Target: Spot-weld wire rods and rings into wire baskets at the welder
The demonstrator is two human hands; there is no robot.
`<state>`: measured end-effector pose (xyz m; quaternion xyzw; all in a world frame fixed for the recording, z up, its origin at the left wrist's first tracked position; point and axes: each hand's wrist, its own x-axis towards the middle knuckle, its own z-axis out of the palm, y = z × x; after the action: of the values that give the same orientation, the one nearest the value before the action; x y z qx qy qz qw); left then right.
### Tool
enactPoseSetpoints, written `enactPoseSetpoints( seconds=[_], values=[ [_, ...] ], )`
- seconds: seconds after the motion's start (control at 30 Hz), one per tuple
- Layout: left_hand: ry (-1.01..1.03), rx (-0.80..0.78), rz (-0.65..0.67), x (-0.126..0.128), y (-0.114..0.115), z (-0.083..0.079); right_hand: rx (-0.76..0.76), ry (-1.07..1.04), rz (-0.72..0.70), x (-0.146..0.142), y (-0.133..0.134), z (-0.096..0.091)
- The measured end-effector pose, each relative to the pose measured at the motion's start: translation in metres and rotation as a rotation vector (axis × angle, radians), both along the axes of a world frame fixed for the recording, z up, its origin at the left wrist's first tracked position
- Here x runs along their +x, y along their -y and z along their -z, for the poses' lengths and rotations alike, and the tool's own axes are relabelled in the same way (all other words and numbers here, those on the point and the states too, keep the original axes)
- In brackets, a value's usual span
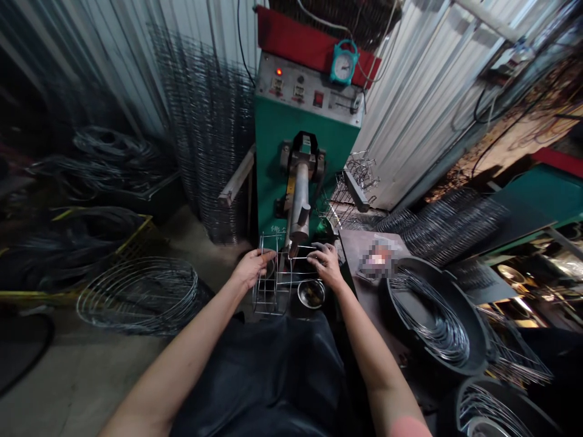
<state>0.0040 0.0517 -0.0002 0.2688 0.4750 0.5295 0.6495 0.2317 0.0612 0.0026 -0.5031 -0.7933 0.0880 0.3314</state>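
Note:
Both of my hands hold a small wire basket frame [273,285] under the metal arm [300,200] of a green welding machine [291,130]. My left hand [251,266] grips the frame's left side with its fingers curled round the wires. On the frame's right top wires my right hand [324,262] is closed in a pinch. The machine's electrode tip sits just above the frame between my hands. A small metal bowl [311,293] stands right below my right hand.
A black tub [473,355] of wire rings stands at the right, another tub [496,409] nearer. Finished wire baskets [353,185] pile beside the machine. A round wire grid [139,294] lies at left. Upright mesh panels [204,133] lean on the wall. A teal clock [343,62] tops the machine.

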Motion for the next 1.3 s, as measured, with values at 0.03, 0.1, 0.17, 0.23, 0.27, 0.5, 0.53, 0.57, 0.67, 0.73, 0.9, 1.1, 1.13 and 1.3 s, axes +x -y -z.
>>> enactPoseSetpoints(
  seconds=[0.03, 0.1, 0.17, 0.23, 0.27, 0.5, 0.53, 0.57, 0.67, 0.73, 0.9, 1.1, 1.13, 1.3],
  values=[
    [0.005, -0.008, -0.001, 0.000, -0.001, 0.001, -0.005, 0.002, -0.002, 0.000, -0.001, 0.001],
    [0.017, -0.027, -0.005, 0.000, -0.002, 0.002, -0.018, 0.002, -0.005, 0.001, -0.002, 0.002],
    [0.030, -0.047, -0.006, 0.000, -0.005, 0.004, -0.035, -0.003, -0.006, 0.001, -0.003, 0.002],
    [0.043, -0.063, -0.001, -0.001, -0.007, 0.005, -0.057, -0.005, -0.006, 0.000, -0.004, 0.000],
    [0.048, -0.069, 0.002, -0.001, -0.008, 0.005, -0.060, -0.006, 0.002, -0.001, -0.003, -0.002],
    [0.089, -0.081, 0.033, -0.005, 0.018, 0.001, 0.038, -0.248, 0.189, -0.015, 0.072, 0.005],
    [0.094, -0.089, 0.037, -0.005, 0.027, 0.002, -0.060, -0.298, 0.139, -0.021, 0.093, 0.013],
    [0.099, -0.099, 0.044, -0.006, 0.036, 0.003, -0.195, -0.335, 0.051, -0.028, 0.115, 0.022],
    [0.106, -0.132, 0.082, -0.008, 0.063, 0.003, -0.545, -0.372, -0.247, -0.054, 0.170, 0.042],
    [0.100, -0.146, 0.128, -0.011, 0.078, 0.002, -0.608, -0.380, -0.316, -0.069, 0.189, 0.042],
    [-0.215, 0.070, 0.191, -0.031, 0.123, 0.010, -0.585, -0.735, -0.128, -0.067, 0.180, -0.001],
    [-1.151, 1.067, 0.282, -0.058, 0.176, 0.033, -0.803, -1.176, -0.158, -0.050, 0.152, -0.063],
    [-1.247, 1.205, 0.286, -0.058, 0.180, 0.034, -0.841, -1.240, -0.172, -0.049, 0.149, -0.069],
    [-1.154, 1.235, 0.344, -0.050, 0.193, 0.038, -1.016, -1.529, -0.183, -0.041, 0.137, -0.079]
  ],
)
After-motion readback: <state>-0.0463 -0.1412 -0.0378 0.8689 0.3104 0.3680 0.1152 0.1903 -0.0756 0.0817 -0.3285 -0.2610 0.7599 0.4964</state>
